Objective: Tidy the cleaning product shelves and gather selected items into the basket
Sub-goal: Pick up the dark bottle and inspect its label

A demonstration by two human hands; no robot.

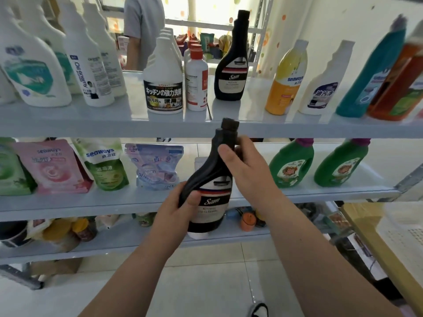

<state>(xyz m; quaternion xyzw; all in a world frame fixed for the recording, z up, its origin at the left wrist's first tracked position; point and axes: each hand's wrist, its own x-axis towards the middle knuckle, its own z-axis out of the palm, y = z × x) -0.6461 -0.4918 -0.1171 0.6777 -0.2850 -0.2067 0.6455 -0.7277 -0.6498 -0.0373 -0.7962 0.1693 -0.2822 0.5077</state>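
Dark bottle [209,181] in a two-handed grip, held before the shelves.

Left hand [177,208] closed round the lower body beside the label, right hand [246,170] wrapped round the narrow neck under the cap. Probably rigid, smooth plastic, maybe weighty; best taken at the waist. Twin bottle [232,65] upright on the top shelf [91,121]; basket [402,234] far right.

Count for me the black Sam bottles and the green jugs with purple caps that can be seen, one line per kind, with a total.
Black Sam bottles: 2, one held in both hands, left hand and right hand, one on the top shelf.
Green jugs with purple caps: 2, on the middle shelf.
Total: 4
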